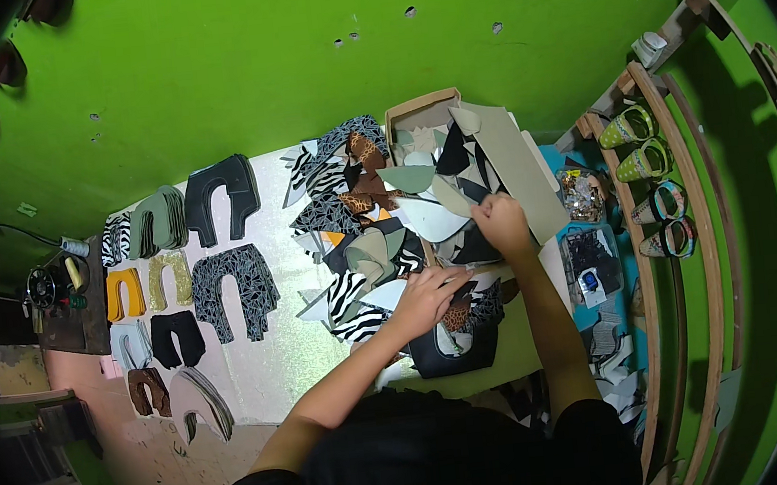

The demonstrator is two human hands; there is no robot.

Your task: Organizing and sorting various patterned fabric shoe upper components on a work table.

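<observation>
My left hand (427, 299) lies on the near side of a heap of cut fabric or leather-like scraps, its fingers stretched out to the right. Farther right, my right hand (501, 222) is closed above the heap. A tan curved piece (451, 197) reaches its fingertips, but what they grip is hidden. Beside it lies a white rounded piece (433, 219). Zebra-striped pieces (350, 304), leopard-print pieces (365, 151) and dark patterned pieces (325, 217) overlap in the heap. Below my left hand, a black piece (428, 360) lies near the table's front edge.
An open cardboard box (517, 169) full of scraps stands behind the heap. Stacks of U-shaped pieces, including dark patterned ones (235, 281) and green ones (158, 220), lie at left on the table (280, 374). Blue bins (585, 315) stand right, beside a wooden rack (694, 307) with sandals (645, 164).
</observation>
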